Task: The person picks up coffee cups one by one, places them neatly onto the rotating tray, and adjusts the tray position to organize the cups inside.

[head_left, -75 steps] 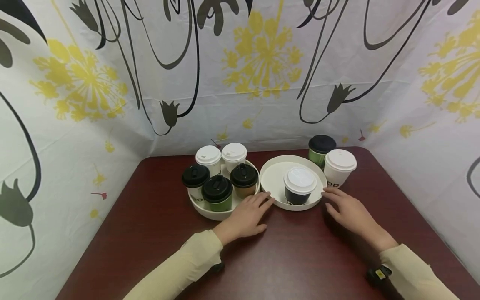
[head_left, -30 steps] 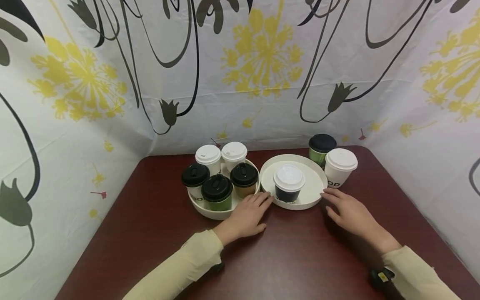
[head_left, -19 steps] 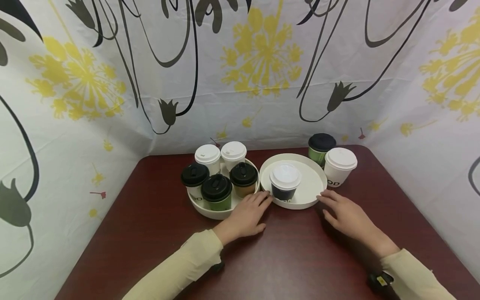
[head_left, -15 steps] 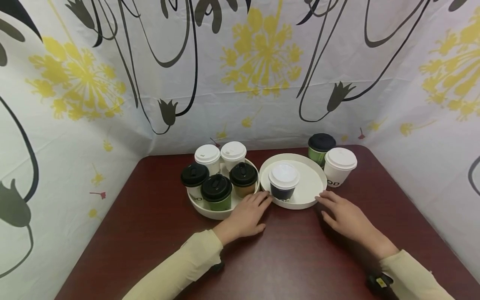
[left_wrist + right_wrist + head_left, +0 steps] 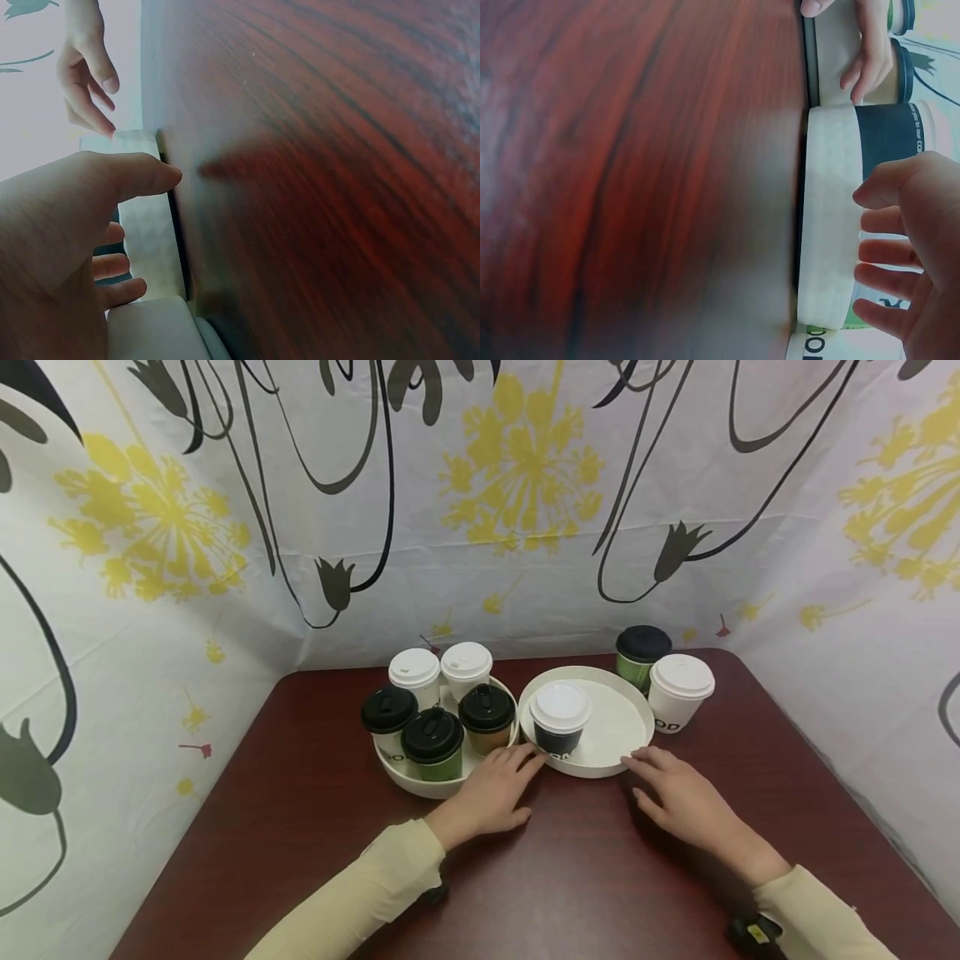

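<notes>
A round white tray (image 5: 615, 722) holds one takeaway coffee cup (image 5: 560, 717) with a white lid and dark sleeve, upright near its left front side. My left hand (image 5: 491, 789) has its fingertips at this tray's left front rim, fingers loosely extended. Across from it, my right hand (image 5: 681, 797) has its fingertips at the right front rim. In the right wrist view the tray's wall (image 5: 829, 217) stands beside my spread right fingers, with the dark cup (image 5: 889, 135) above it. The left wrist view shows my left thumb over the tray wall (image 5: 154, 232).
A second round tray (image 5: 416, 787) at left bears several lidded cups, among them a green one (image 5: 435, 747) with a black lid. Behind the right tray's right side stand a green cup (image 5: 639, 660) and a white cup (image 5: 678, 693). Patterned cloth (image 5: 465, 593) surrounds the table.
The dark-sleeved cup has shifted leftward within the right tray, from front middle to left front. My right hand has moved slightly left along the rim; my left hand has stayed in place.
</notes>
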The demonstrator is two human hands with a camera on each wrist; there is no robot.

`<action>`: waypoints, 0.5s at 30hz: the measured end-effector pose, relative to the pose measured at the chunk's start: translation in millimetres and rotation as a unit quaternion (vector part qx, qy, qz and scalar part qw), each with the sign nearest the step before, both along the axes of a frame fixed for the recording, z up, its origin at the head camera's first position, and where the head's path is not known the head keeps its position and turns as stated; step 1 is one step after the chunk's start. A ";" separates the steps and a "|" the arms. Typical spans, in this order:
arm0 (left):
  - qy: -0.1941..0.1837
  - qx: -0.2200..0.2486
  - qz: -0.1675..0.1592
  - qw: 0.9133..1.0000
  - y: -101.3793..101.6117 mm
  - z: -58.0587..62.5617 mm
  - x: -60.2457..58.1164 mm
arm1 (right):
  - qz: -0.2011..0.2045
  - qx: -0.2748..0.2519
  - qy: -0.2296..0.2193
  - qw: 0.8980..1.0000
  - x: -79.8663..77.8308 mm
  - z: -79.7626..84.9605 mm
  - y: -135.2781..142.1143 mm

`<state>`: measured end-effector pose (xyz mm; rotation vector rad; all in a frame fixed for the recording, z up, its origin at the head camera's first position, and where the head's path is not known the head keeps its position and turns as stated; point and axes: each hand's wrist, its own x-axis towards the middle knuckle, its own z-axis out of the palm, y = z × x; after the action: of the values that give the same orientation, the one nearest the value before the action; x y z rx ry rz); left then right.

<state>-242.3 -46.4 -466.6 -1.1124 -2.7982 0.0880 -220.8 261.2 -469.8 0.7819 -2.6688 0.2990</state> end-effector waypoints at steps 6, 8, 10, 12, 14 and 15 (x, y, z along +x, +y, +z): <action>-0.006 -0.005 -0.003 1.000 -0.2 -0.1 -0.5 | 0.009 -0.008 0.020 1.000 1.5 -1.8 -5.4; -0.005 -0.005 -0.004 1.000 -0.3 -0.2 -0.5 | 0.011 -0.010 0.022 1.000 2.2 -2.0 -7.4; -0.002 -0.004 -0.007 1.000 -0.5 -0.4 -0.3 | 0.013 -0.010 0.024 1.000 2.9 -1.9 -9.5; -0.001 -0.004 -0.008 1.000 -0.4 -0.5 -0.1 | 0.015 -0.009 0.023 1.000 3.5 -1.7 -11.6; -0.001 -0.004 -0.007 1.000 -0.1 -0.7 -0.1 | 0.015 -0.006 0.021 1.000 4.1 -1.5 -13.7; -0.002 -0.003 -0.007 1.000 0.1 -0.6 -0.1 | 0.015 -0.005 0.018 1.000 4.3 -1.4 -14.7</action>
<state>-242.4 -46.4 -467.2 -1.1347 -2.7955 0.0938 -216.5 246.5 -471.2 0.8164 -2.6228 0.3017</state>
